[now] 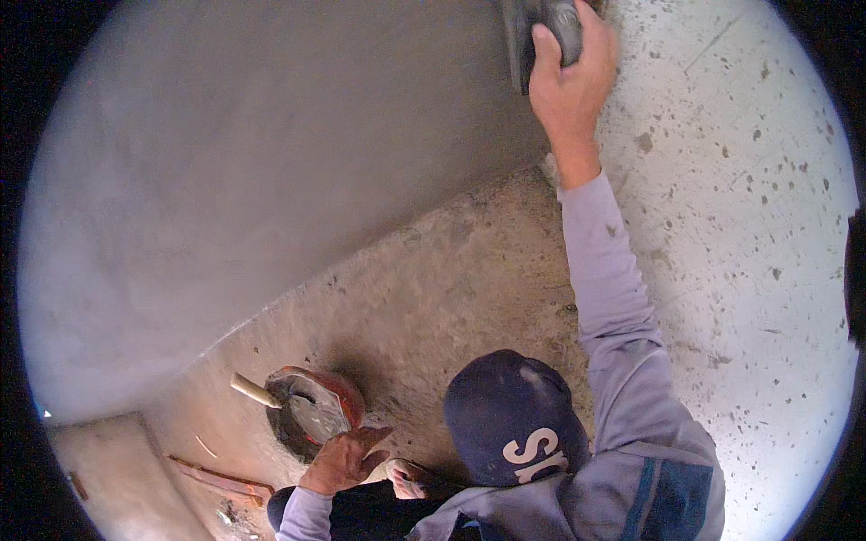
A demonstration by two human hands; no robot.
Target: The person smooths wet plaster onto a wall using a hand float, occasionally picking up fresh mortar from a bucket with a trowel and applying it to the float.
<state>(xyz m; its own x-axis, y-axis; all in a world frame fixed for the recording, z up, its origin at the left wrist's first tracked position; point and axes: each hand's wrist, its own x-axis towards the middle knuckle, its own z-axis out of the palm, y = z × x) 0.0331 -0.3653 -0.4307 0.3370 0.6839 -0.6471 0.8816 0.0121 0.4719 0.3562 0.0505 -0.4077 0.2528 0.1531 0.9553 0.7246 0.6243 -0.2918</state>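
Observation:
Neither of my hands is in view. Below me a co-worker in a dark cap (496, 406) and grey-lilac top reaches up with their right hand (573, 99), gripping a dark flat trowel or float (523, 45) at the right edge of the smooth grey plastered surface (253, 135). Their left hand (338, 460), fingers partly spread, is at the near rim of an orange-red bucket (347, 392) holding grey mix. A tool with a pale handle (253, 388) rests in that bucket, its handle leaning out to the left.
A white, dark-speckled wall (749, 225) runs down the right side. A rough, stained floor (451, 261) borders the plaster. At lower left are a grey slab or ledge (117, 469) and a reddish strip (216, 478). The co-worker's foot (406, 478) shows beside the bucket.

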